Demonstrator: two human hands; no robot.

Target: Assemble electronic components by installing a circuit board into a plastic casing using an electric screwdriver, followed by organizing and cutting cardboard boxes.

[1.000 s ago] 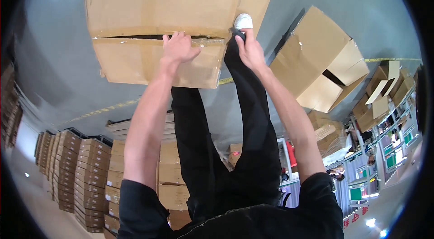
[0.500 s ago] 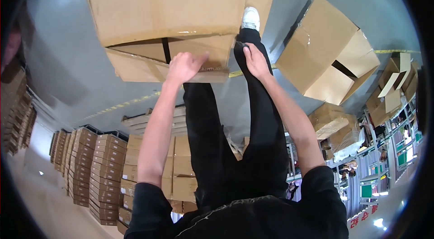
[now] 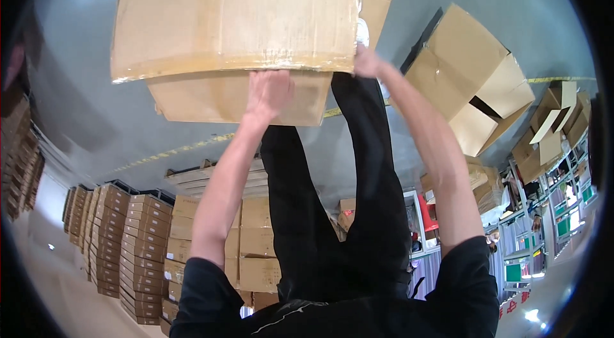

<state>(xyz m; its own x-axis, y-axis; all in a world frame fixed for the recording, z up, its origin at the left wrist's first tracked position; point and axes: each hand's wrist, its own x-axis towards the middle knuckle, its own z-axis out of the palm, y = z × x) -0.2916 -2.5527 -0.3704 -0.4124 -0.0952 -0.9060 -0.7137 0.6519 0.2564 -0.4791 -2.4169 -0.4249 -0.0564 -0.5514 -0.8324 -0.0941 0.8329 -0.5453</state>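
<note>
A large brown cardboard box (image 3: 288,12) lies before me on the floor, its wide upper panel edged with clear tape. Below that panel's near edge a lower flap (image 3: 198,98) sticks out toward me. My left hand (image 3: 270,90) is closed at the middle of the near edge, knuckles up against it and fingertips hidden. At the near right corner is my right hand (image 3: 368,62), touching or almost touching the box. Its fingers are blurred and partly hidden, so their grip is unclear.
Another open carton (image 3: 457,69) stands on the floor to the right, with more open cartons (image 3: 550,127) beyond it. A wooden pallet (image 3: 224,178) and stacked boxes (image 3: 147,235) are at the lower left. My legs (image 3: 364,152) stand close to the large box.
The upper panel's near edge has come toward me, covering the dark gap into the box. My right hand has moved from beside my knee up to the box's corner.
</note>
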